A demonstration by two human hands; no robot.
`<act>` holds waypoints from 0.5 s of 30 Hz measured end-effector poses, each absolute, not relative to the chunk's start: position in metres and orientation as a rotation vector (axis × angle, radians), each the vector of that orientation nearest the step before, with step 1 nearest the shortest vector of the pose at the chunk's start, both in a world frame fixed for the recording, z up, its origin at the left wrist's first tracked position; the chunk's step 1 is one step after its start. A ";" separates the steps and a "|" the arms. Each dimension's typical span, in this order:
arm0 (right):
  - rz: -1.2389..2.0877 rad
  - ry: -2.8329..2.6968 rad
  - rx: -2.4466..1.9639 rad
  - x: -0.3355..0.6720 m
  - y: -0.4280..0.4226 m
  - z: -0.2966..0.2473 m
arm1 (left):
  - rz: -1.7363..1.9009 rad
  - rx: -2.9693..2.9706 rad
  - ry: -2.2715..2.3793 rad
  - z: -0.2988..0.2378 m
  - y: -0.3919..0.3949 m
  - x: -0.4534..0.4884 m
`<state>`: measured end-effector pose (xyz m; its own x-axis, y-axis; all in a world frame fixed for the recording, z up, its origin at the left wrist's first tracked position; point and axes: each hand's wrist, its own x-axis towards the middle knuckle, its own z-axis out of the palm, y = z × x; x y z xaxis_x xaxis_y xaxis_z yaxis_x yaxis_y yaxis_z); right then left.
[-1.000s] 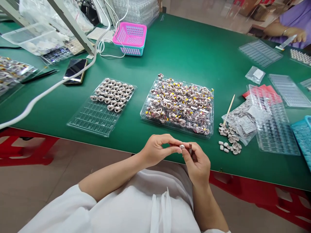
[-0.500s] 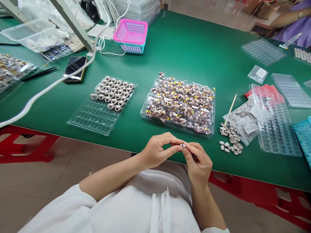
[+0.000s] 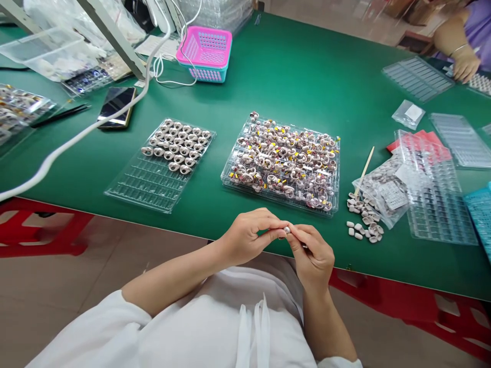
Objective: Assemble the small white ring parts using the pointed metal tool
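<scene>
Between the fingertips of both hands is a small pale, rounded plastic piece [image 3: 287,230], mostly hidden by the fingers. My left hand [image 3: 253,235] pinches it from the left; my right hand [image 3: 312,253] pinches it from the right, with a dark bit showing beneath its fingers. Just beyond the hands lies a clear tray [image 3: 230,183] heaped with pale parts that carry red wires and yellow tabs. Left of it, another clear tray [image 3: 134,186] holds rows of pale ring-like shells [image 3: 180,145]. Loose pale caps and shells [image 3: 366,217] lie right of my right hand.
A wooden stick [image 3: 367,166], a bag of pale parts [image 3: 383,191] and clear trays [image 3: 441,204] lie on the right. A phone [image 3: 115,107], tweezers [image 3: 61,115], a white cable [image 3: 49,158] and a pink basket [image 3: 207,61] are on the left. A co-worker's hand [image 3: 465,64] is at far right.
The small piece has turned slightly in my fingers, so its dark gap no longer shows. The co-worker's hand has come down to the table at far right.
</scene>
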<state>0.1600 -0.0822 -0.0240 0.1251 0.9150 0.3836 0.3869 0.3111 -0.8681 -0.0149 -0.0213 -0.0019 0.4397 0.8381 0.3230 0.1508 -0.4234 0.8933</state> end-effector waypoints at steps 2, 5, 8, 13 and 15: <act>0.585 -1.470 -1.269 0.160 -0.082 -0.023 | 1.010 1.838 0.848 -0.003 -0.021 -0.015; 0.558 -1.491 -1.269 0.160 -0.082 -0.022 | 1.005 1.791 0.854 -0.003 -0.022 -0.015; 0.524 -1.529 -1.278 0.161 -0.082 -0.021 | 1.016 1.755 0.846 -0.001 -0.023 -0.015; 0.432 -1.614 -1.248 0.162 -0.081 -0.021 | 1.003 1.662 0.855 -0.001 -0.025 -0.015; 0.391 -1.646 -1.230 0.162 -0.080 -0.023 | 0.973 1.584 0.872 -0.001 -0.025 -0.015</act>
